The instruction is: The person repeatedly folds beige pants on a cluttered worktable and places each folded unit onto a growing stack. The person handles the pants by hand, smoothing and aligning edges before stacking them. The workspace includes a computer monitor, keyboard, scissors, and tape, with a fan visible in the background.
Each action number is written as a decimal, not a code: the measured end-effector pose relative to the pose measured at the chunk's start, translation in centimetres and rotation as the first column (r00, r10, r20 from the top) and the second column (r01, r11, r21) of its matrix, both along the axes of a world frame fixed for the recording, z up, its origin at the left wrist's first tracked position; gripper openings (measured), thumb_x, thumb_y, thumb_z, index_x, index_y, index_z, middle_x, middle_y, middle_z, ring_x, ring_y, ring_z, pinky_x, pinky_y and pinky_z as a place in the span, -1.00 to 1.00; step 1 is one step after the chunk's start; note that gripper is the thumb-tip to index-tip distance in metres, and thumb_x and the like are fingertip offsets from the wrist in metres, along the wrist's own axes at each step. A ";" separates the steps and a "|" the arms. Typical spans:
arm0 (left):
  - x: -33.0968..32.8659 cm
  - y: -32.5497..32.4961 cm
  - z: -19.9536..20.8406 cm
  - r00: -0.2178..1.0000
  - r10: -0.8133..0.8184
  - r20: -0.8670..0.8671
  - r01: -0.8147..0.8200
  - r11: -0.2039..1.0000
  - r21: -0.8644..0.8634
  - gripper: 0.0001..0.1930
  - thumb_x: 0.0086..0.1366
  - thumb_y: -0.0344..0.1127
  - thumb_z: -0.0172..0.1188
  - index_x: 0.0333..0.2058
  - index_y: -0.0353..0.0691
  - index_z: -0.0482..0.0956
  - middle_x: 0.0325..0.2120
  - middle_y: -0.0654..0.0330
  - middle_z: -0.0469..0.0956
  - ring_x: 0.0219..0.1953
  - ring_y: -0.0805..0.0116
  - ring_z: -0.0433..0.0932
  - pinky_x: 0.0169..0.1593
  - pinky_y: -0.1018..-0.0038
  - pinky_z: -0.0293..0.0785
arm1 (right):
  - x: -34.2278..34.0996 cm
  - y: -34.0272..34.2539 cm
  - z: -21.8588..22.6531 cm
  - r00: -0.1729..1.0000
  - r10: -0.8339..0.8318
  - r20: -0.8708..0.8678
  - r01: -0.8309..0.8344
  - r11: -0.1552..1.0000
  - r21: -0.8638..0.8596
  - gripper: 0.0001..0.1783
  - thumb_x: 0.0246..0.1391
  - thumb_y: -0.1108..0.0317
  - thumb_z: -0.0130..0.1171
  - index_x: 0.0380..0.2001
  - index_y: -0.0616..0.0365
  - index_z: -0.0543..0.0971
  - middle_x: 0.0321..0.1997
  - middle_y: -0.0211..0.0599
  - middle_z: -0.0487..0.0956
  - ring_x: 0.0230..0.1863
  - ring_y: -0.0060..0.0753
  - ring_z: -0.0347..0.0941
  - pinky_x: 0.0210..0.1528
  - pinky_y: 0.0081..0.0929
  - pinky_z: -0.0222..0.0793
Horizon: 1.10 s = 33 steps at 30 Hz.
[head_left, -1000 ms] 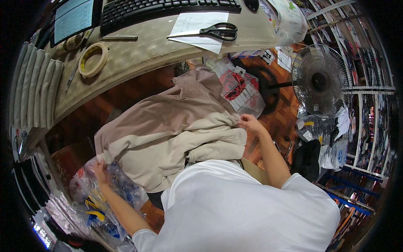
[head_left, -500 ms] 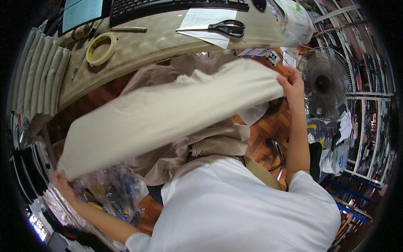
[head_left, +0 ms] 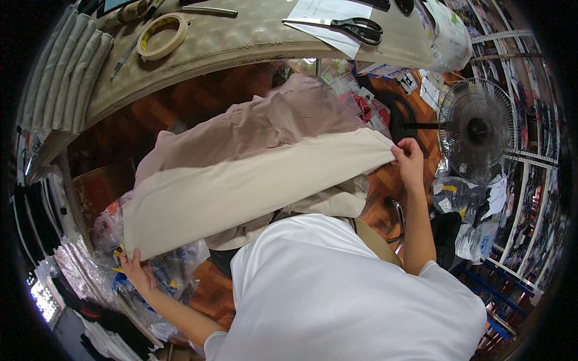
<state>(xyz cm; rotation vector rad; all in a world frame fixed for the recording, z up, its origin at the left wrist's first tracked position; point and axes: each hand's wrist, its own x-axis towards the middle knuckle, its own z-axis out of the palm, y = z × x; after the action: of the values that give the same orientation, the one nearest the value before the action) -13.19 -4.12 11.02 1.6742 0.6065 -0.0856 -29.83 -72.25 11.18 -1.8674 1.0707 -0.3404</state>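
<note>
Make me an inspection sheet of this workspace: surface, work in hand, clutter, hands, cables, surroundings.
Surface: beige desk, carrying a tape roll, a sheet of paper and black-handled scissors lying partly over that paper.
Work in hand: cloth, with a pale cream strip spread between the hands and brownish-pink folds beyond it.
Clutter: clear plastic bags below the cloth's left end; more plastic packaging below the fan.
Hands: left hand grips the strip's lower-left corner; right hand pinches its right end.
Cables: nothing seen.
Surroundings: wood-patterned floor; packed shelving at right; grey folded stack at left.
</note>
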 end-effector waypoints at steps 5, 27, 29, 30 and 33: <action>-3.2 1.0 -4.5 0.993 0.102 -0.060 -0.101 0.995 0.016 -0.60 0.14 -0.45 0.22 -0.04 -0.20 0.31 -0.15 0.19 0.45 -0.17 0.35 0.47 -0.21 0.43 0.42 | -5.4 -0.9 -9.1 0.956 0.167 -0.240 -0.202 0.970 -0.132 -0.74 -0.14 0.42 0.28 -0.37 0.19 0.42 -0.46 -0.36 0.43 -0.42 -0.51 0.36 -0.35 -0.50 0.37; 4.3 -18.1 -0.1 0.824 -0.507 0.254 0.343 0.802 0.489 -0.68 0.18 -0.44 0.15 -0.06 -0.26 0.43 -0.15 0.16 0.46 -0.14 0.37 0.44 -0.03 0.47 0.34 | 18.2 4.8 -6.3 0.731 0.682 -0.018 -0.614 0.646 -0.454 -0.69 -0.29 0.56 0.22 -0.34 0.21 0.47 -0.22 -0.11 0.43 -0.13 -0.01 0.37 -0.05 -0.31 0.31; 3.7 -21.1 0.2 0.770 -0.599 0.220 0.465 0.763 0.449 -0.71 0.19 -0.44 0.15 -0.09 -0.26 0.45 -0.23 0.18 0.49 -0.24 0.42 0.46 -0.10 0.50 0.38 | 13.8 3.7 -1.8 0.739 0.665 -0.106 -0.617 0.606 -0.503 -0.70 -0.27 0.53 0.23 -0.36 0.23 0.44 -0.17 -0.15 0.41 -0.13 -0.05 0.37 -0.06 -0.35 0.31; 3.6 -22.7 0.2 0.732 -0.648 0.210 0.529 0.735 0.424 -0.73 0.19 -0.44 0.14 -0.10 -0.26 0.46 -0.27 0.19 0.51 -0.29 0.44 0.48 -0.14 0.52 0.39 | 10.8 3.3 -0.2 0.720 0.683 -0.125 -0.669 0.634 -0.389 -0.71 -0.26 0.51 0.25 -0.37 0.22 0.43 -0.14 -0.18 0.41 -0.12 -0.08 0.38 -0.06 -0.38 0.31; 3.0 -28.4 0.2 0.635 -0.771 0.048 0.771 0.636 0.029 -0.72 0.23 -0.41 0.10 -0.07 -0.24 0.46 -0.42 0.22 0.53 -0.41 0.56 0.45 -0.31 0.61 0.37 | 3.0 2.4 0.6 0.491 0.849 -0.194 -0.866 0.453 -0.212 -0.70 -0.18 0.38 0.28 -0.32 0.19 0.46 -0.08 -0.22 0.44 -0.10 -0.23 0.41 -0.06 -0.45 0.32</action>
<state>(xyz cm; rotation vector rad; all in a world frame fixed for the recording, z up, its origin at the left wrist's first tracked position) -10.16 -32.51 11.18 1.8318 -0.2115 -0.6618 -26.80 -69.87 11.75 -2.4334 -0.0450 0.1967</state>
